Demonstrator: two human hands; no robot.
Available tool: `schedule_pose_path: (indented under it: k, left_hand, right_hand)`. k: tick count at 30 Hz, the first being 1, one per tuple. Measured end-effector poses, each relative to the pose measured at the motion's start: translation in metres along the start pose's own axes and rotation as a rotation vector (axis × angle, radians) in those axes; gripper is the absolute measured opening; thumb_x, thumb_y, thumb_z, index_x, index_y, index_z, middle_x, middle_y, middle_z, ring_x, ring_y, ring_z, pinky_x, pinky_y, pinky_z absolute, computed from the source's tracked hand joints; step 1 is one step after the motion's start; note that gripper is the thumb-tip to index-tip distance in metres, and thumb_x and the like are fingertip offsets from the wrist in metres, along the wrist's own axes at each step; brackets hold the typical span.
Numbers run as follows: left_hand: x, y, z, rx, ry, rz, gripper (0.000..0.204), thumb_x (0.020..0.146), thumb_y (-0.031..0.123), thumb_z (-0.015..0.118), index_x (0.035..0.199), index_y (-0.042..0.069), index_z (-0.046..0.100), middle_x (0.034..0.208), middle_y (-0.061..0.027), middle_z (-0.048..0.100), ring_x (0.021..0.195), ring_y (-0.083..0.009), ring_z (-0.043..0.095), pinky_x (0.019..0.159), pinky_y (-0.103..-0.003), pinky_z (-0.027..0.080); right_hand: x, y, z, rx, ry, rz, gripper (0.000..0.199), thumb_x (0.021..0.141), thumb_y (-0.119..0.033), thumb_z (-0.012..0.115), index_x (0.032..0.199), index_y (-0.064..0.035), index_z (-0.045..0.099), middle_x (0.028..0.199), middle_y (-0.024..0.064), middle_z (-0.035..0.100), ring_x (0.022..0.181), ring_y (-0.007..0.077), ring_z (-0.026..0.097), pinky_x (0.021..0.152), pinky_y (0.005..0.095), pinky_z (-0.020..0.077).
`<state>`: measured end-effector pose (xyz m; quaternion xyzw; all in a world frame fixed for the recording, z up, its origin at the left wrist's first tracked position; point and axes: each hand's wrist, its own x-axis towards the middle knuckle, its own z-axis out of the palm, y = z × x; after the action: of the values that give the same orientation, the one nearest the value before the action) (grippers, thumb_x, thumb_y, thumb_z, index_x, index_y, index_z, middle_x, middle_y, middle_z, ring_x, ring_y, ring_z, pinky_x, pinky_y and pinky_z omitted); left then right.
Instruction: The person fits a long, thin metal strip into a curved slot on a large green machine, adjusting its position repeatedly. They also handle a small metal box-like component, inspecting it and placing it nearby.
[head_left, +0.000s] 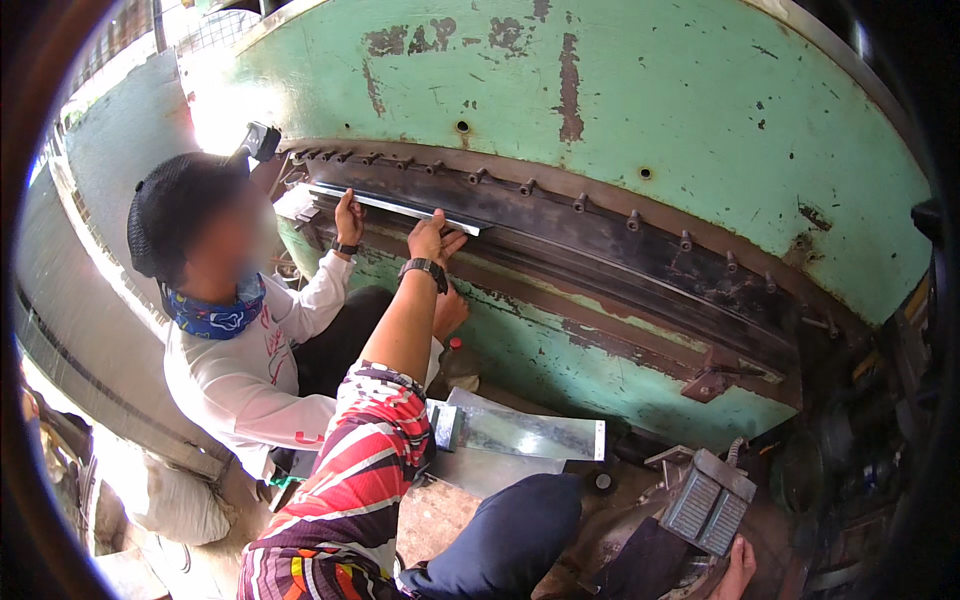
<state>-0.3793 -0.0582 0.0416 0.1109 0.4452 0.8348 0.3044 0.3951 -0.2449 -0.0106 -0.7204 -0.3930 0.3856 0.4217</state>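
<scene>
At the lower edge of a black metal beam (560, 235), the person's left hand (430, 240) grasps the near edge of a narrow, shiny metal strip (395, 207) close to its right end. One fingertip shows on top, and other fingers reach beneath, which seems to steady that end without covering the strip's length.

Further left, a co-worker's hand (347, 220) holds the same strip. The two grips, set apart along it, probably keep it from swinging or tilting. The strip lies lengthwise with the beam, presumably so its long edge stays in line.

Behind it, the beam runs across a large, scuffed green machine (690, 100). A row of bolts (580, 203) along the beam's upper side likely fastens it there.

The co-worker (240, 370), in a white long-sleeved top and dark cap, sits low on the left, a position that suits reaching the strip. Their other hand (450, 312) is below the person's wrist.

Lower down, flat metal sheets (525, 435) lie overlapping beside the person's navy-clad knee (510, 540), perhaps kept there for easy reach. At lower right, what looks like the person's right hand (738, 570) is beside a grey ribbed foot pedal (710, 500); whether that grip is clenched or loose cannot be told.
</scene>
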Motion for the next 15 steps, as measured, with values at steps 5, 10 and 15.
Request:
schedule_pose_path:
  k: [5,10,15]
  left_hand:
    - [-0.001,-0.003,-0.004,-0.052,-0.017,0.012,0.034,0.100,0.027,0.067,0.113,-0.003,0.056,0.107,-0.0176,0.062,0.098,-0.0384,0.068,0.087,-0.051,0.061]
    - [-0.013,-0.001,0.004,-0.039,0.017,0.030,0.030,0.101,0.026,0.067,0.106,-0.003,0.057,0.105,-0.0167,0.063,0.094,-0.0371,0.070,0.085,-0.051,0.062]
    - [-0.018,0.000,0.009,-0.046,0.026,0.027,0.027,0.101,0.024,0.065,0.107,-0.002,0.058,0.103,-0.0157,0.063,0.091,-0.0352,0.071,0.083,-0.049,0.063]
  right_hand:
    - [0.007,0.001,-0.003,-0.083,-0.011,-0.038,0.055,0.096,-0.039,0.072,0.130,0.0038,0.065,0.130,0.0155,0.066,0.119,0.0278,0.059,0.102,0.0388,0.0450]
    - [0.008,-0.006,0.000,-0.115,-0.038,0.028,0.059,0.096,-0.038,0.071,0.136,0.0040,0.061,0.139,0.0170,0.061,0.128,0.0287,0.055,0.107,0.0398,0.0429]
    - [0.002,-0.010,0.002,-0.151,-0.133,0.004,0.063,0.097,-0.038,0.070,0.143,0.0036,0.055,0.147,0.0182,0.056,0.136,0.0296,0.051,0.111,0.0407,0.0399]
